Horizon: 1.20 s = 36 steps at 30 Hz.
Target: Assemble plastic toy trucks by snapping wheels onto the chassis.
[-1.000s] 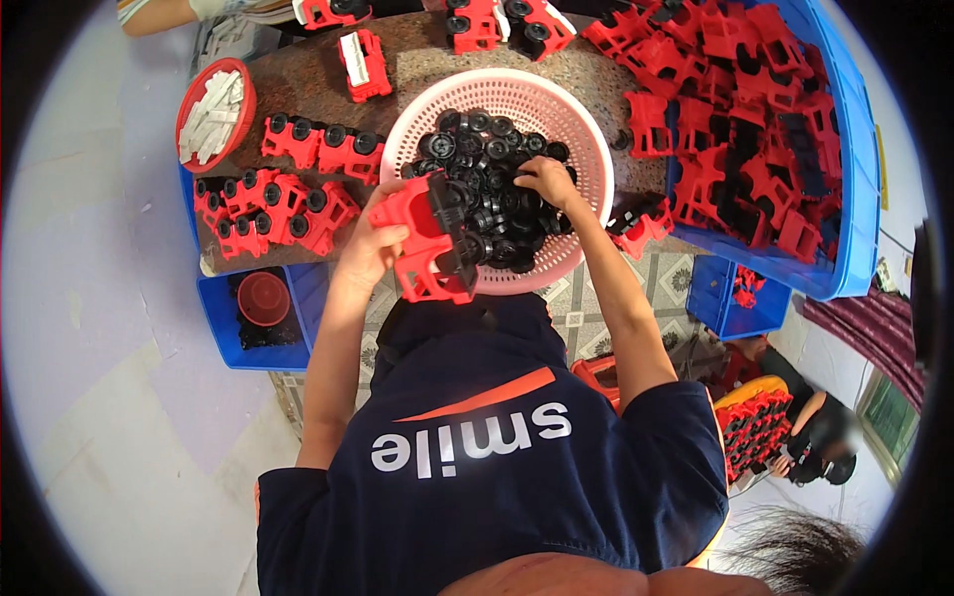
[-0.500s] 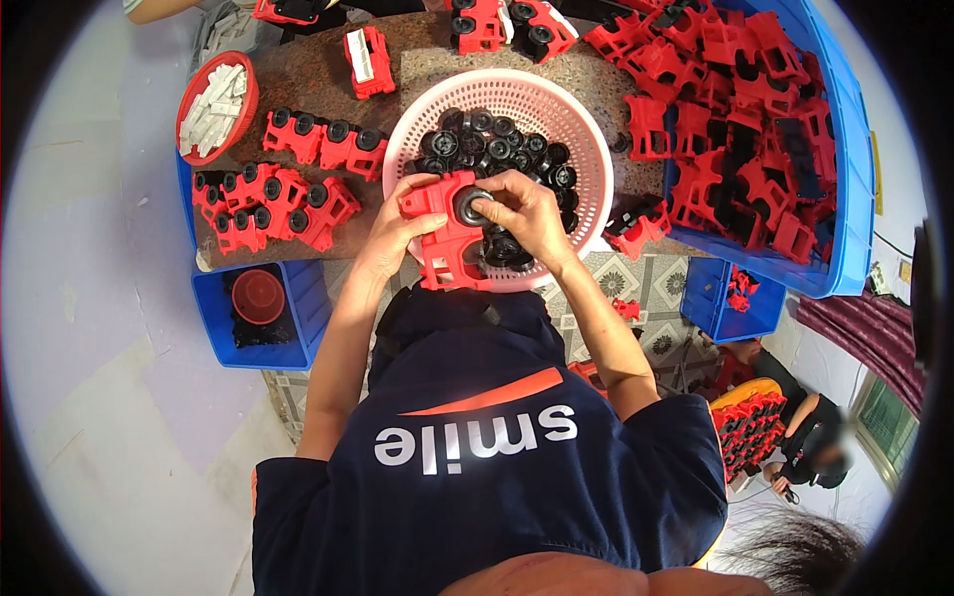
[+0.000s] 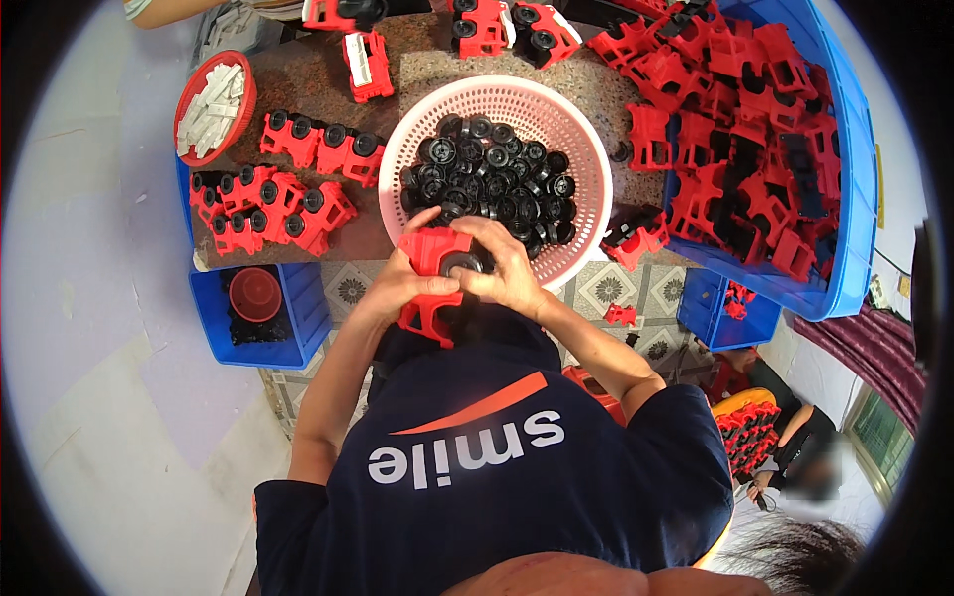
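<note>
My left hand (image 3: 390, 288) is closed around a red plastic toy truck body (image 3: 429, 248), which it holds tilted in front of my shirt. My right hand (image 3: 509, 270) has its thumb and fingers closed over a black toy wheel (image 3: 461, 262) at the side of that body. Part of the wheel is covered by the fingers, so how far it sits on the body cannot be seen. Just beyond both hands stands a pink perforated basket (image 3: 594, 179) holding many loose black wheels (image 3: 497, 185).
Red truck bodies with black wheels (image 3: 268, 204) stand left on the stone table (image 3: 422, 65). A red basket (image 3: 248, 109) holds white parts. At right, a large blue crate (image 3: 853, 199) is heaped with red bodies. Blue bins (image 3: 313, 298) sit lower; a person (image 3: 810, 437) is at lower right.
Both hands have drawn the truck body and wheel from over the basket toward my chest. The body is turned differently, and the right fingers now wrap over its far side.
</note>
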Motion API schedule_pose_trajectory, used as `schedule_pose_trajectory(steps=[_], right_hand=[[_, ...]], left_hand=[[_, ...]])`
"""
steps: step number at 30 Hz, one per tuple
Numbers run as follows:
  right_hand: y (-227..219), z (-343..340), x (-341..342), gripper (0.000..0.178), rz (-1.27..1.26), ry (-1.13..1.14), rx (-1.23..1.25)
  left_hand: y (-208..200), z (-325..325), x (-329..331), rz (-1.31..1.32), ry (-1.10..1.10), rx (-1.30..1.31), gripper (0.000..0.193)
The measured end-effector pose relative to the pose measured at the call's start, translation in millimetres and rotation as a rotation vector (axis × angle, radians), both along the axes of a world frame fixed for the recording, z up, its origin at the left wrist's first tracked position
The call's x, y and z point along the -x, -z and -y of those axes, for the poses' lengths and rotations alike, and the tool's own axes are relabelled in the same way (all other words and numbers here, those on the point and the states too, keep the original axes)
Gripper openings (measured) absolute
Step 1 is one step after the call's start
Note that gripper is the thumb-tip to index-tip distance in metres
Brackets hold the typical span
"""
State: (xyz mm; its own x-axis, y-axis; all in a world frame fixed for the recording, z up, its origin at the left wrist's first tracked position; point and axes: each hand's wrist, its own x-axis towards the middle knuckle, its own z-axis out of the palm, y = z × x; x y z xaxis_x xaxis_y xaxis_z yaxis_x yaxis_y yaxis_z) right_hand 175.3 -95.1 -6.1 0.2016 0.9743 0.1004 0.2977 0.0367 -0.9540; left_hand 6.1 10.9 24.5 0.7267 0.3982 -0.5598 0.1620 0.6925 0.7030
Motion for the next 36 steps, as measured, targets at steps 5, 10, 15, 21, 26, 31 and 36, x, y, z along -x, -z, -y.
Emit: schedule_pose_trajectory(steps=[5,10,15,21,26,31,36], right_hand=[[-2.8,-14.3,10.4,0.055,-0.108,-0.071,0.04],[12.3,-21.1,12.1,0.048,-0.091,-0.066,-0.011],[73.8,-71.8,-47.4,0.05,-0.517,-0.225,0.299],[183.0,-111.9,-67.3,0.052,0.594,0.137,0.392],[199.1,-96.5,-79.8,0.023,0.553,0.353,0.216],[43.5,-55.5,-41.2,0.025,-0.769,0.08,0.287],[18.0,-41.0,-6.8,0.029,-0.691,-0.058,0.291]], left_hand=[[15.1,5.8,16.3,-0.017,-0.109,-0.061,0.115],[8.5,8.0,13.4,-0.105,-0.18,-0.092,0.102],[21.2,16.4,8.5,-0.119,-0.433,-0.081,0.086],[31.1,-8.6,-4.0,-0.033,-0.687,0.021,0.039],[57.1,-30.4,-10.8,-0.052,-0.778,-0.003,0.065],[67.6,-43.8,-8.0,-0.03,-0.781,-0.056,0.081],[58.2,-42.0,-19.2,0.027,-0.734,-0.102,0.086]])
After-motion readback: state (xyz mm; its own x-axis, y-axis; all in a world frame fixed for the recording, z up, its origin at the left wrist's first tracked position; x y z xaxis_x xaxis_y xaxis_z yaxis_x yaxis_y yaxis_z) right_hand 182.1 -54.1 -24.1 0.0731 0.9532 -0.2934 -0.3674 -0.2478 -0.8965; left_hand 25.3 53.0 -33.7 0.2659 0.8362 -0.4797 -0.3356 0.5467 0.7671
